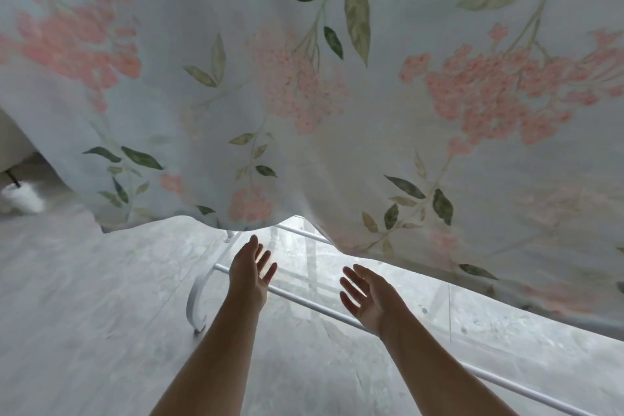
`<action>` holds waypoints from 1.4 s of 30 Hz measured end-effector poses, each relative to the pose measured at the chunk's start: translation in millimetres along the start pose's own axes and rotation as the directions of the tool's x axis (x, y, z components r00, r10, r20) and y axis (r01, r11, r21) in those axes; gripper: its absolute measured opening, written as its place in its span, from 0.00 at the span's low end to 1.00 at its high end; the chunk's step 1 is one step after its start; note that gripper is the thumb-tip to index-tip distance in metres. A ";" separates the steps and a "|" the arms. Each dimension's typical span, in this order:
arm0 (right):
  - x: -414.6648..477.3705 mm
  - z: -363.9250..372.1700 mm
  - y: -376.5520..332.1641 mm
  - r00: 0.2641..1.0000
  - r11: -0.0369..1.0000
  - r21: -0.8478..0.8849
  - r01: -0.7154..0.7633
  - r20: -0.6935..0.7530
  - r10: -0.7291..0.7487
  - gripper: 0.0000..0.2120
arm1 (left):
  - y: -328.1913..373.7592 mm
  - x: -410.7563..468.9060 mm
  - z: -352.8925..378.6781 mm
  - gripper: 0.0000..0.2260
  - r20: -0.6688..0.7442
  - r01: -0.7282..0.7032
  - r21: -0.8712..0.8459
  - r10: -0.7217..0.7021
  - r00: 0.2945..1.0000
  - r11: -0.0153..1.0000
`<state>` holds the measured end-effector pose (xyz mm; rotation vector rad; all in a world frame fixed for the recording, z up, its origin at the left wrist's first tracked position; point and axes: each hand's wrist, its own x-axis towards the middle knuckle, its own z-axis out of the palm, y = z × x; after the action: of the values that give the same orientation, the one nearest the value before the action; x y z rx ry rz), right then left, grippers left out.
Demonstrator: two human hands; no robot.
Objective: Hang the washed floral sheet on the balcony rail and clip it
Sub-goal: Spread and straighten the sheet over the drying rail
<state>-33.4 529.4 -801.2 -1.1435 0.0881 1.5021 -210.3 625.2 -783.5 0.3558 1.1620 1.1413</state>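
Observation:
The floral sheet [320, 105], pale blue with pink blossoms and green leaves, hangs across the upper two thirds of the head view; its wavy lower hem runs from the left down to the right. What it hangs from is out of view. My left hand [251, 275] is open below the hem, fingers apart, palm turned right. My right hand [366, 297] is open too, palm turned left, just under the hem. Neither hand touches the sheet. No clip is in view.
A white metal rack [209, 280] with a curved foot and horizontal bars [324, 309] stands on the pale marbled floor [84, 297] under my hands. A white fluffy object [23, 199] with a thin dark stick lies at the far left.

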 end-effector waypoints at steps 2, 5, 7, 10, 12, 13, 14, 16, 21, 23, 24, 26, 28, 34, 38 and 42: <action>14.0 5.6 6.1 0.999 0.997 0.079 0.019 -0.034 -0.016 0.02 | 7.4 22.6 -7.1 0.23 -0.029 -0.006 -0.089 0.003 1.000 0.996; 32.1 12.4 8.4 0.993 0.982 0.151 0.114 -0.031 -0.111 0.05 | 16.4 47.1 -6.7 0.22 0.058 -0.035 -0.183 0.046 0.997 0.983; 41.8 16.2 8.2 0.983 0.966 0.184 0.183 -0.044 -0.178 0.06 | 17.5 54.7 0.4 0.13 0.119 -0.041 -0.193 0.065 0.991 0.980; 49.0 18.0 9.3 0.969 0.946 0.211 0.247 -0.076 -0.236 0.06 | 14.4 57.1 6.9 0.01 0.089 -0.040 -0.209 0.060 0.994 0.977; 49.1 19.3 7.6 0.954 0.935 0.193 0.298 -0.095 -0.284 0.07 | 13.7 58.2 4.7 0.02 0.039 -0.055 -0.195 0.064 0.997 0.979; 48.9 18.7 7.5 0.944 0.930 0.173 0.325 -0.117 -0.309 0.07 | 13.1 60.0 0.6 0.03 -0.001 -0.064 -0.176 0.065 0.998 0.982; 49.3 16.6 7.3 0.932 0.926 0.140 0.351 -0.147 -0.331 0.08 | 12.5 62.4 -4.7 0.06 -0.044 -0.071 -0.152 0.065 0.997 0.986; 50.8 7.8 10.9 0.910 0.929 0.047 0.367 -0.226 -0.348 0.06 | 8.9 67.7 -17.8 0.09 -0.134 -0.074 -0.091 0.062 0.989 0.993; 49.2 -11.3 18.2 0.887 0.937 -0.024 0.347 -0.315 -0.337 0.04 | 4.6 72.3 -41.6 0.08 -0.226 -0.023 -0.056 0.010 0.974 0.998; 51.3 -12.3 18.5 0.892 0.936 -0.002 0.352 -0.302 -0.337 0.04 | 6.8 75.5 -40.3 0.05 -0.196 -0.033 -0.063 0.020 0.980 0.997; 53.5 -12.3 20.2 0.891 0.936 -0.005 0.352 -0.304 -0.337 0.04 | 6.1 78.1 -39.2 0.04 -0.191 -0.033 -0.051 0.022 0.981 0.998; 57.6 -12.6 24.4 0.887 0.941 -0.032 0.336 -0.324 -0.328 0.04 | 0.7 78.7 -41.1 0.06 -0.214 -0.013 -0.021 0.008 0.977 1.000; 61.4 -11.6 28.9 0.904 0.952 -0.029 0.305 -0.306 -0.299 0.04 | -6.2 75.0 -46.1 0.13 -0.204 0.027 -0.016 -0.030 0.979 1.000; 66.1 5.3 53.1 0.982 0.984 -0.012 0.179 -0.052 -0.179 0.15 | 8.1 67.0 -45.2 0.18 -0.082 0.039 -0.137 -0.051 0.995 0.990; 61.0 27.2 81.9 0.999 0.998 -0.057 0.035 -0.001 -0.035 0.09 | 16.0 53.1 -70.9 0.17 -0.117 0.087 -0.122 -0.101 0.988 0.989; 63.9 52.4 98.9 0.999 0.998 -0.055 0.011 0.052 -0.008 0.06 | 32.1 65.7 -105.9 0.17 -0.208 0.042 -0.133 -0.069 0.976 0.990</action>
<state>-131.8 577.2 -869.4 -1.1468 0.0062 1.5324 -320.4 661.8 -839.2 0.1032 1.2687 1.2194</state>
